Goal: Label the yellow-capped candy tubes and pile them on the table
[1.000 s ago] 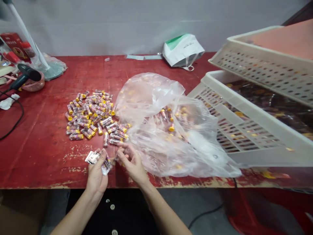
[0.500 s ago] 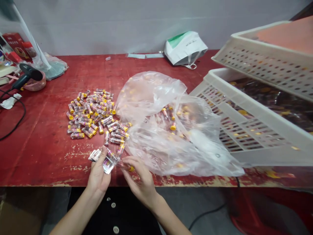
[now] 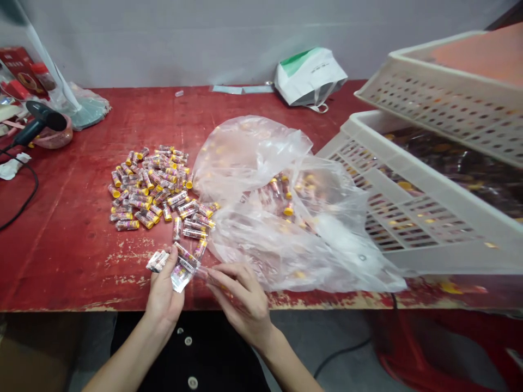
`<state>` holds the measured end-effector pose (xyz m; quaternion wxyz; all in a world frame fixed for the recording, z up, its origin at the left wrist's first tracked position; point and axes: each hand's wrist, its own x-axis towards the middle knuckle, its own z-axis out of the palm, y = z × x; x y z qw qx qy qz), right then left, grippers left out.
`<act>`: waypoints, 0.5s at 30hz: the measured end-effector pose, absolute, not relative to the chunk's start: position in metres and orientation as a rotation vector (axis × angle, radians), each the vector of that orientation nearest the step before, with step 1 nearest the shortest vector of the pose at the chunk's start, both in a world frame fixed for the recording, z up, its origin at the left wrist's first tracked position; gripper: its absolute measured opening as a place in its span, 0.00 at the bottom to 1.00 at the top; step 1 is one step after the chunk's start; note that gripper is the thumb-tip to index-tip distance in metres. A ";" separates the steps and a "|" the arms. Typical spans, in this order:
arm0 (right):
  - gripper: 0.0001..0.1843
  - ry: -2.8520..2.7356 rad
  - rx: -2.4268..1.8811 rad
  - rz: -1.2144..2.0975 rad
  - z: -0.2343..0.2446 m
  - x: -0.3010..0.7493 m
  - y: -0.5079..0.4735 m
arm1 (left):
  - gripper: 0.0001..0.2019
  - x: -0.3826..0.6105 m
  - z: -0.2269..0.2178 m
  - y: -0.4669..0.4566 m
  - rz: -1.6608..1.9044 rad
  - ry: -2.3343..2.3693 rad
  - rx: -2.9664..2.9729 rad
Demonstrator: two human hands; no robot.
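Note:
My left hand [image 3: 165,296] is closed, thumb on top, round a folded, printed silvery strip [image 3: 181,279]. White printed ends [image 3: 158,261] of this bundle stick out on its left side; I cannot tell whether they are labels or packets. Just past its fingertips lie small clear tubes with yellow caps, part of a loose pile [image 3: 153,188]. Close by on the right, my right hand [image 3: 241,299] is closed with fingers pinched on a clear, slim piece [image 3: 202,270], which reaches towards the strip. Most of that piece is hidden by the fingers.
A large clear plastic bag [image 3: 253,152] of capped tubes lies right of the pile. Stacked white crates [image 3: 408,218] stand at the right. Along the back is a white and green bag [image 3: 310,76]; a hairdryer [image 3: 38,122] and a lamp base [image 3: 92,111] are at left.
My right hand has shifted slightly right, and the yellow cap seen at its fingers before is now out of sight. My left hand keeps its hold. The view has moved a little.

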<state>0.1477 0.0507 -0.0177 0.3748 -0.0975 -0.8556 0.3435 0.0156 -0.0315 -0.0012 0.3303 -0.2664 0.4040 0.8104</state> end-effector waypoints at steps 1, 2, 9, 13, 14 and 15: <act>0.26 -2.201 -0.261 0.851 -0.019 0.148 0.052 | 0.03 0.016 -0.002 -0.032 2.095 1.052 -0.695; 0.27 -2.204 -0.268 0.835 -0.020 0.148 0.053 | 0.03 0.015 -0.002 -0.032 2.078 1.051 -0.695; 0.27 -2.198 -0.183 0.957 -0.018 0.155 0.055 | 0.03 0.014 -0.008 -0.033 2.124 1.086 -0.683; 0.27 -2.242 -0.118 0.926 -0.022 0.156 0.055 | 0.03 0.015 -0.007 -0.031 2.128 1.099 -0.692; 0.28 -2.251 -0.117 0.894 -0.024 0.156 0.055 | 0.03 0.016 -0.007 -0.031 2.121 1.094 -0.689; 0.28 -2.254 -0.125 0.864 -0.026 0.155 0.055 | 0.02 0.017 -0.006 -0.030 2.112 1.090 -0.689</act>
